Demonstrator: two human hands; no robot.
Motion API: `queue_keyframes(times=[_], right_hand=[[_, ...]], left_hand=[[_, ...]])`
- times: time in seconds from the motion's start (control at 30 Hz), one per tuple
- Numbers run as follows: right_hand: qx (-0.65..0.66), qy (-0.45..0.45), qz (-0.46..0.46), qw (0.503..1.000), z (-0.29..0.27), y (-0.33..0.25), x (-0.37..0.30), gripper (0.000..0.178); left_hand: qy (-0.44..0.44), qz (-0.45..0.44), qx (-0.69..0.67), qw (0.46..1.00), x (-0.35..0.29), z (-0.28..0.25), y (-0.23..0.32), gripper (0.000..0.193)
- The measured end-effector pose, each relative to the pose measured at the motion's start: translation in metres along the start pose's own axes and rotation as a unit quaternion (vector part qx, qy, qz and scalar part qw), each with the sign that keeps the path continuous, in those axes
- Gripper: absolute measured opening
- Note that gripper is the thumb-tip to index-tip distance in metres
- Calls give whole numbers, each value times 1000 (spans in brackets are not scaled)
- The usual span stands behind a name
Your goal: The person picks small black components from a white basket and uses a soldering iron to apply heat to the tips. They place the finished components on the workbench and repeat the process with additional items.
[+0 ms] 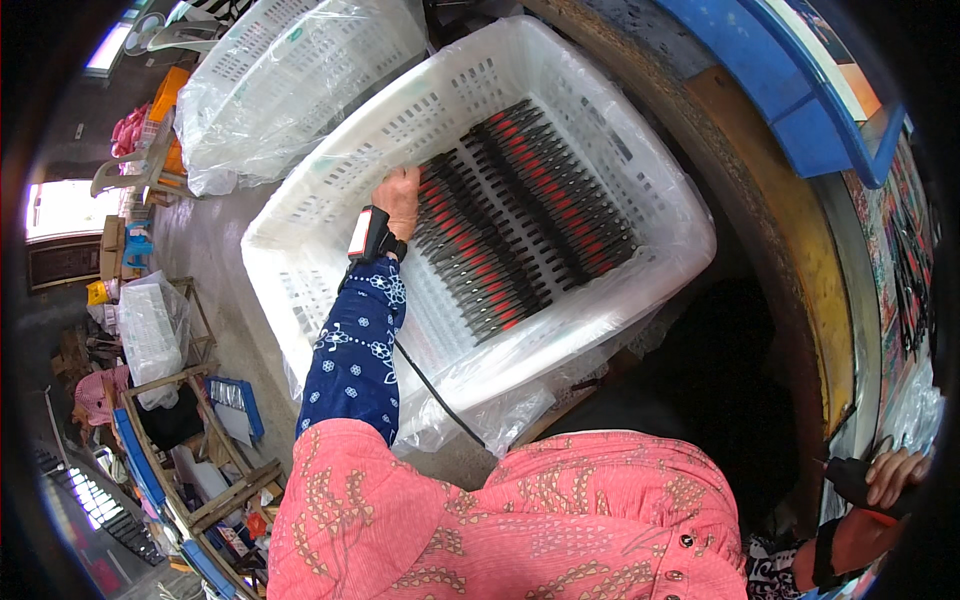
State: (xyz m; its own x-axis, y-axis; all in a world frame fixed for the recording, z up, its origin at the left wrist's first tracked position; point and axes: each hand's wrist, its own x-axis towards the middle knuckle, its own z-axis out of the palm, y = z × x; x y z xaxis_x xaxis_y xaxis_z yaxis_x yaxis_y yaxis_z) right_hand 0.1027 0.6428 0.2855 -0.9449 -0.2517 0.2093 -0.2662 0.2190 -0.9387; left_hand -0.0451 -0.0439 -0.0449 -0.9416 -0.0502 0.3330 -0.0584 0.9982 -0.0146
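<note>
My left hand (398, 202) reaches into a white plastic basket (330, 195) lined with clear plastic film. Its fingers are curled at the upper left end of a row of slim black tools with red bands (465, 245); whatever they hold is hidden. A second row of the same tools (560, 190) lies alongside, packed close and parallel. At the far right edge, my right hand (893, 478) is closed around a black tool (848, 482) with a thin tip and a bit of red. The picture's rim cuts off part of that hand.
Another film-wrapped white basket (290, 80) stands behind on the left. To the right runs a worn yellow-brown table edge (825, 330), with a blue tray (770, 90) above it and more black-and-red tools (905, 290) on the surface. A wooden rack (215, 470) stands at left.
</note>
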Motion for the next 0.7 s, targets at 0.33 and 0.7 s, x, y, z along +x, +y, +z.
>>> queue_keyframes(times=[0.33,0.7], right_hand=[[-283,134,21,949,2,2,-2,32],[-565,277,20,777,-41,23,-36,33]], left_hand=[[17,9,129,991,-24,-10,20,36],[43,-29,38,998,-35,-18,7,49]])
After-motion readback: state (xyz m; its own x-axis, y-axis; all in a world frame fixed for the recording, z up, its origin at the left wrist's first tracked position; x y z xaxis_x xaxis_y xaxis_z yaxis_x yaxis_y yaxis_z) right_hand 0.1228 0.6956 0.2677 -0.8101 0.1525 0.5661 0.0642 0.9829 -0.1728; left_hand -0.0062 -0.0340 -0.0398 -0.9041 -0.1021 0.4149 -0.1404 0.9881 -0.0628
